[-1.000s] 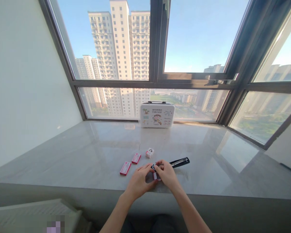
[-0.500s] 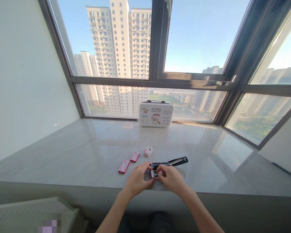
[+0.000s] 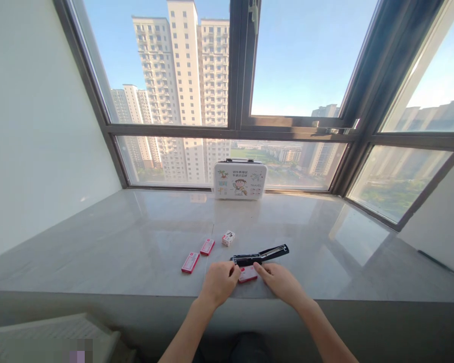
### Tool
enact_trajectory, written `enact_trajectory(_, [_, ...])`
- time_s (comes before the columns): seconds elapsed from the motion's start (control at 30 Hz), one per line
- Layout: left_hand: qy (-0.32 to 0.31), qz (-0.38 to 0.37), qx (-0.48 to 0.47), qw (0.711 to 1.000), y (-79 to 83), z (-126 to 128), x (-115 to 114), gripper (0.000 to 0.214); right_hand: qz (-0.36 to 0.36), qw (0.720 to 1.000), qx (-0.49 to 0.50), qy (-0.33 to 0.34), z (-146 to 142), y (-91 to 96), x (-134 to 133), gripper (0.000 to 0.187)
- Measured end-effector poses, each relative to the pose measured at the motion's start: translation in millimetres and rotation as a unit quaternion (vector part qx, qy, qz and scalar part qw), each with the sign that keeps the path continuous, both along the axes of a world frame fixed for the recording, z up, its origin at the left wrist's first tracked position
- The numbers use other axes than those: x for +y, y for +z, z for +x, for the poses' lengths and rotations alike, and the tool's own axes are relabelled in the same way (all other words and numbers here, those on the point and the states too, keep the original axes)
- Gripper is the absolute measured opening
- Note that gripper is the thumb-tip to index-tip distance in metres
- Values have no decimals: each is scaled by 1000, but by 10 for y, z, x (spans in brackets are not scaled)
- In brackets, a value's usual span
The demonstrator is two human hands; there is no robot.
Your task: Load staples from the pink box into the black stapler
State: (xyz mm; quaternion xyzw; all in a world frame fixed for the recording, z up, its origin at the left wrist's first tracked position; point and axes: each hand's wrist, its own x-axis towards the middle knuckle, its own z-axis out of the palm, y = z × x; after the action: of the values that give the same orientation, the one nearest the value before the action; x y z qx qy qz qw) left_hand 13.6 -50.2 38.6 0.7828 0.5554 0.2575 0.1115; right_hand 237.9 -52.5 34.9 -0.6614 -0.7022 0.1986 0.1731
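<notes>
Glossy grey marble-look worktop (image 3: 306, 252) fills the lower frame; at centre, a white rectangular case (image 3: 240, 176) reads "TRAVEL" below two lines of Chinese characters. At lower centre, the curled left hand (image 3: 220, 283) and thumb-extended right hand (image 3: 279, 282) flank a small flat red-and-white box (image 3: 248, 275), lettering too small to read, beside an opened long black stapler (image 3: 246, 260); whether either hand grips anything, I cannot tell.

On the ledge (image 3: 136, 242): first flat box (image 3: 247, 274) between left hand (image 3: 219, 282) and right hand (image 3: 282, 282). Stapler (image 3: 246, 259) just beyond that box, its far end ahead of right hand. Second flat box (image 3: 190, 262) left and ahead of left hand; third flat box (image 3: 207, 247) past it. Carton (image 3: 228, 238) ahead of left hand. Case (image 3: 240, 181) farthest ahead, before window (image 3: 306, 80).
</notes>
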Motion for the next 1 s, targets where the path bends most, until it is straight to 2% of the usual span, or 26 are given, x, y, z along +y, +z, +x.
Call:
enact_trajectory(0.1, [1,-9,-45,999,36,-33,-33,37,-66,991,104,-51,505,-49,46,63])
enact_trajectory(0.2, [-12,1,-45,999,47,-23,-59,37,-102,955,272,-68,859,-50,102,73])
enact_trajectory(0.27, [0,5,-34,999,46,9,-53,38,-76,931,355,-33,875,7,190,76])
enact_trajectory(0.37, [16,0,-18,1000,40,55,-19,35,-13,914,405,32,630,147,414,68])
enact_trajectory(0.5, [11,10,3,1000,12,90,17,35,39,929,353,99,154,304,709,56])
enact_trajectory(0.67, [21,34,5,999,-21,142,6,32,69,970,172,155,-209,387,803,43])
enact_trajectory(0.8, [33,51,2,998,35,217,-74,32,59,972,78,212,-280,413,765,35])
enact_trajectory(1.0, [-27,84,10,996,41,236,-293,33,70,980,52,181,-204,383,707,34])
